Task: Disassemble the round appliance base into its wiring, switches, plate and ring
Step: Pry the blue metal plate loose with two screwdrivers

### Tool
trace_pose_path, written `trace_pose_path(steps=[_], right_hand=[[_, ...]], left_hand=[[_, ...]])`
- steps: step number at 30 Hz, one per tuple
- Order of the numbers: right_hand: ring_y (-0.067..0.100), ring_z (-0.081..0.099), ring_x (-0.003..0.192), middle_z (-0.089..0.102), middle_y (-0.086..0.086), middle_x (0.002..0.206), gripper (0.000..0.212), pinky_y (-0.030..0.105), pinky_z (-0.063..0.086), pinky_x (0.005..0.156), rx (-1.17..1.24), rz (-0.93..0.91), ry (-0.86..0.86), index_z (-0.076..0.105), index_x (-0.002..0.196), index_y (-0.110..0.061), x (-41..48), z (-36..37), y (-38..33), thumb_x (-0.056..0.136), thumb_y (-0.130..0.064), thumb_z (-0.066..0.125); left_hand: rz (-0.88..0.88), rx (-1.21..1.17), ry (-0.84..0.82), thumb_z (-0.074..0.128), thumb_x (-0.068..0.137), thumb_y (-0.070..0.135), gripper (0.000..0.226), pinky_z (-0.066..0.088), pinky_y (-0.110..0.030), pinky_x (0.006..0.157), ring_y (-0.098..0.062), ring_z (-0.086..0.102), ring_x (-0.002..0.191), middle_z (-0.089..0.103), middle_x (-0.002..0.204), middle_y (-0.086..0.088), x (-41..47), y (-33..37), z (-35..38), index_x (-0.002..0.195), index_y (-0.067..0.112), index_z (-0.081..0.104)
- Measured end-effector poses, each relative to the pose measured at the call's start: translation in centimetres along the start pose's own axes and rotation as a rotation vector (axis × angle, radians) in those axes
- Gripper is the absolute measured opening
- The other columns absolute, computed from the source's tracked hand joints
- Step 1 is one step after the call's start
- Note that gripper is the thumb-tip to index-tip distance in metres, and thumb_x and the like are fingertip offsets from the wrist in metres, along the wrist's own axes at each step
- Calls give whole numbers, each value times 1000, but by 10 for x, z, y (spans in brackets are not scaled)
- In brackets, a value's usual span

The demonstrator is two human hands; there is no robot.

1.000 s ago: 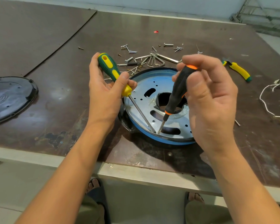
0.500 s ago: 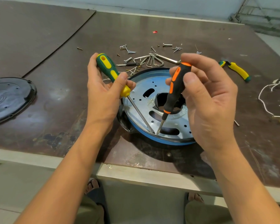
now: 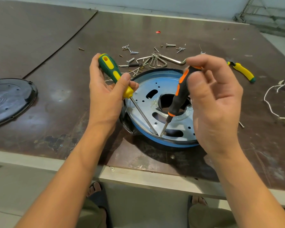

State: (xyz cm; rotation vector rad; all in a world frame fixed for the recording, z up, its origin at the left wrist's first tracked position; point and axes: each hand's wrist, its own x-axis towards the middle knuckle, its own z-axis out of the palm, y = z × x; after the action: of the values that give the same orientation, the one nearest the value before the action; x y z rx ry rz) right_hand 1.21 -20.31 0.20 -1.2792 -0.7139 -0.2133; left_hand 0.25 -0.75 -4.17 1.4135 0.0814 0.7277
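Note:
The round appliance base lies near the table's front edge: a perforated metal plate set inside a blue ring. My left hand grips a green-and-yellow screwdriver; its shaft slants down to the plate's near rim. My right hand holds a black-and-orange screwdriver by the top of its handle, with its tip beside the other tip at the seam between plate and ring. The right hand hides the base's right side.
Loose screws and hex keys lie just behind the base. A yellow-handled tool sits at the right, white wiring at the far right edge. A black round cover rests at the left. The table edge runs close in front.
My right hand's fingers have shifted on the black-and-orange handle, which has turned a little. Both tips stay at the near rim, and the left hand has hardly moved.

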Motion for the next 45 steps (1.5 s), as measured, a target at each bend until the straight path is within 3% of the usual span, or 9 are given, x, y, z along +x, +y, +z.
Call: trace_pose_path(steps=[7, 12, 17, 22, 27, 31, 36, 42, 45], right_hand=[[27, 68, 95, 70, 13, 107, 23, 37, 53, 87, 72, 76, -33, 59, 122, -10, 1, -6, 2, 104, -6, 45], [16, 58, 89, 60, 5, 100, 25, 27, 50, 80, -15, -49, -43, 59, 120, -11, 0, -3, 2, 96, -3, 62], [29, 68, 94, 69, 12, 108, 26, 37, 53, 83, 99, 29, -45, 58, 124, -5, -2, -6, 2, 102, -4, 44], [15, 61, 92, 63, 3, 102, 26, 32, 53, 80, -7, -34, -41, 59, 122, -12, -1, -4, 4, 98, -3, 58], [31, 65, 98, 67, 16, 108, 31, 38, 53, 82, 93, 15, -60, 59, 125, -4, -2, -7, 3, 99, -2, 42], [17, 60, 83, 60, 8, 95, 18, 33, 52, 73, 12, -50, -22, 62, 116, -11, 0, -2, 3, 98, -8, 60], [27, 70, 89, 70, 14, 106, 30, 38, 55, 83, 39, -2, -35, 58, 129, -4, -3, -6, 3, 102, -3, 45], [8, 55, 89, 56, 3, 109, 39, 23, 47, 79, -211, -82, -71, 57, 131, -10, -5, 1, 1, 95, 1, 67], [5, 59, 87, 60, 2, 100, 42, 25, 51, 78, -169, -53, -28, 56, 134, -4, -4, -3, 1, 94, 6, 60]], left_hand=[[2, -6, -12, 63, 97, 7, 65, 60, -40, 86, -19, 71, 78, 56, 121, 23, 1, -2, 0, 150, 18, 27], [17, -13, -23, 62, 97, 10, 61, 58, -36, 85, -22, 72, 80, 48, 134, 11, 1, -2, -1, 145, 25, 28], [8, -2, -28, 62, 98, 10, 63, 59, -39, 87, -22, 73, 81, 57, 122, 24, 1, -1, -1, 148, 24, 26], [9, 4, -23, 61, 98, 9, 66, 60, -43, 88, -22, 72, 81, 50, 130, 14, 1, 0, 0, 152, 19, 25], [8, 4, -17, 62, 98, 12, 68, 59, -43, 88, -20, 72, 80, 52, 129, 14, 2, -1, 1, 154, 17, 23], [9, -1, -17, 61, 98, 8, 67, 60, -38, 85, -20, 72, 78, 49, 132, 7, 1, -1, 0, 154, 15, 24], [10, -9, -27, 61, 99, 10, 69, 59, -37, 85, -23, 73, 81, 46, 139, 1, 1, 1, 0, 155, 15, 21], [21, -2, -34, 62, 99, 11, 68, 59, -37, 83, -26, 73, 81, 51, 132, 8, -1, 2, 1, 154, 13, 22], [22, -1, -28, 62, 98, 11, 68, 59, -32, 83, -26, 74, 82, 47, 137, 9, -2, 3, 1, 154, 14, 22]])
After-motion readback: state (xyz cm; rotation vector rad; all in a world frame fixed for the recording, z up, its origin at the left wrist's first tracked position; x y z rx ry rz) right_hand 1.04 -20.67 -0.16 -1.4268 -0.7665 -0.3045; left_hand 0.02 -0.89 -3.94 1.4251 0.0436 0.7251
